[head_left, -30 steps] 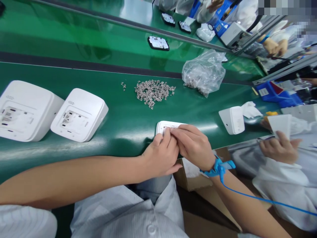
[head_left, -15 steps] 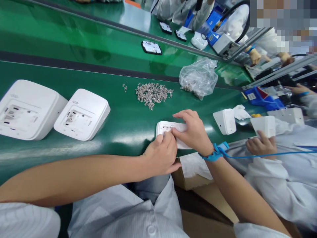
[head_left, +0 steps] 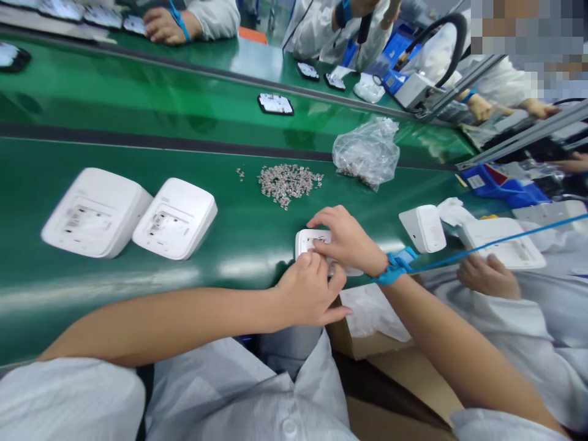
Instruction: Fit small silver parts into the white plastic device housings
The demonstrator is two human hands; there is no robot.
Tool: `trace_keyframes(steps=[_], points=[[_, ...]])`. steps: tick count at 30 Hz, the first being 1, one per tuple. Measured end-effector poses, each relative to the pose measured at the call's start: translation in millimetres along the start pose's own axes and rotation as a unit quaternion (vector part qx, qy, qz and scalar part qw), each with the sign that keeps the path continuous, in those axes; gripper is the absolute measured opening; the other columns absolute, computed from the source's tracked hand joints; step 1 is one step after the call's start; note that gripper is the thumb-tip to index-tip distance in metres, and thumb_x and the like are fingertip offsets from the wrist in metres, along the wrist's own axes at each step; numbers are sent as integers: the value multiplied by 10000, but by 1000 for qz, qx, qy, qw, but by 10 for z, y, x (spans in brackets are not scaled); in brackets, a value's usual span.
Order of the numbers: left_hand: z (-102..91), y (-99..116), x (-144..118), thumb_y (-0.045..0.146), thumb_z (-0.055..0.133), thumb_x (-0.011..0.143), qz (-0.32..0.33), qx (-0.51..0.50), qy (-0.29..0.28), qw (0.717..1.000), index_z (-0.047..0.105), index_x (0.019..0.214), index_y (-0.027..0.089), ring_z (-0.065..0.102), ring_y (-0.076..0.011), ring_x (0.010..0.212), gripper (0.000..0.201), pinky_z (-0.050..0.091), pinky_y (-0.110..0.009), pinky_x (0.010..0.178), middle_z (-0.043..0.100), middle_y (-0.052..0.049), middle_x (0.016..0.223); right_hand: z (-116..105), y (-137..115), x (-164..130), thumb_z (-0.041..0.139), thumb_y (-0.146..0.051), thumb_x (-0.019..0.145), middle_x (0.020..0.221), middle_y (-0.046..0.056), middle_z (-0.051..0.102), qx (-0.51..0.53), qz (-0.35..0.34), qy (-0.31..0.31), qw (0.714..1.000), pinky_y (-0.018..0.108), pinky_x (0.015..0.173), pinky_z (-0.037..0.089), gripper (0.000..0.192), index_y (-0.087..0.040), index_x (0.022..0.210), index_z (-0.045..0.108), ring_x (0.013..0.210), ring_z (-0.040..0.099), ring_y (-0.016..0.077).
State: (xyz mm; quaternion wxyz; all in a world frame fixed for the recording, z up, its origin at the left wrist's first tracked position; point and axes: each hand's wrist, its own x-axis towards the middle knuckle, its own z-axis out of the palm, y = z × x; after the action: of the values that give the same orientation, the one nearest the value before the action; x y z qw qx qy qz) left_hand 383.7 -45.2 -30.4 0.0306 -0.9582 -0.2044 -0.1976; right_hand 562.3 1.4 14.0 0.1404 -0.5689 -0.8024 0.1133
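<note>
A small white box (head_left: 307,240) with round corners lies flat near the front edge of the green belt (head_left: 239,226). Most of it is hidden. The right hand (head_left: 348,241) lies on top, fingers spread, pressing it down. The left hand (head_left: 309,290) pinches at its near edge, fingers curled. Behind it sits a pile of tiny silver bits (head_left: 288,180), and two bigger white boxes (head_left: 133,217) lie far to the left.

two housings (head_left: 133,217) left | clips (head_left: 288,181) behind unit (head_left: 309,239) | bag (head_left: 366,153) right

Left hand (head_left: 309,293) curled, right hand (head_left: 350,240) spread flat, fingertips meeting, forearms converging
</note>
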Motion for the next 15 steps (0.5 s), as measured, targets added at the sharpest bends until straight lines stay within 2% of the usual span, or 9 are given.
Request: trace_keyframes(steps=[3, 5, 7, 9, 11, 13, 15], points=[[-119, -43, -100, 663, 221, 985, 9, 20, -10, 1000, 605, 1171, 48, 598, -338, 981, 748, 317, -413, 787, 668, -255, 1101, -103, 101, -143, 739, -311, 798, 1077, 74, 704, 29, -39, 89, 995, 442, 847, 496, 286, -199, 1056, 686, 1013, 617, 294], [-255, -116, -276, 663, 219, 991, 15, 34, -29, 999, 634, 1108, 77, 590, -300, 953, 728, 318, -399, 761, 662, -231, 1122, -127, 253, -274, 744, -395, 845, 1037, 69, 724, 60, -1, 188, 980, 390, 729, 516, 304, -228, 1092, 684, 904, 666, 263], [-420, -192, -508, 662, 272, 991, 3, 60, -64, 996, 651, 1077, 104, 578, -257, 915, 681, 313, -385, 745, 660, -188, 1114, -56, 415, -401, 746, -380, 865, 920, 69, 742, 64, 18, 267, 961, 351, 604, 494, 190, -253, 1000, 704, 766, 680, 234], [-570, -237, -734, 681, 352, 967, -53, 110, -88, 989, 661, 1089, 115, 564, -233, 901, 656, 314, -380, 740, 651, -158, 1125, 94, 534, -508, 759, -352, 856, 844, 66, 737, 55, 9, 319, 946, 355, 547, 484, 127, -278, 939, 696, 685, 672, 229], [-660, -237, -891, 719, 423, 921, -146, 168, -86, 971, 664, 1131, 111, 552, -235, 907, 687, 324, -385, 744, 637, -151, 1145, 269, 613, -598, 755, -357, 851, 813, 69, 724, 32, -9, 360, 932, 389, 536, 483, 112, -305, 916, 680, 652, 660, 251], [-681, -208, -949, 745, 458, 888, -237, 200, -75, 948, 672, 1141, 108, 543, -250, 902, 718, 335, -392, 738, 632, -149, 1114, 405, 700, -682, 724, -367, 862, 809, 84, 712, -4, -2, 400, 916, 441, 568, 477, 77, -331, 903, 669, 681, 656, 293], [-655, -184, -920, 727, 455, 902, -300, 210, -61, 928, 689, 1106, 98, 535, -261, 871, 702, 341, -395, 723, 628, -153, 1051, 447, 823, -783, 693, -358, 868, 798, 114, 691, -54, 37, 440, 896, 502, 623, 447, 28, -342, 877, 671, 744, 652, 344]])
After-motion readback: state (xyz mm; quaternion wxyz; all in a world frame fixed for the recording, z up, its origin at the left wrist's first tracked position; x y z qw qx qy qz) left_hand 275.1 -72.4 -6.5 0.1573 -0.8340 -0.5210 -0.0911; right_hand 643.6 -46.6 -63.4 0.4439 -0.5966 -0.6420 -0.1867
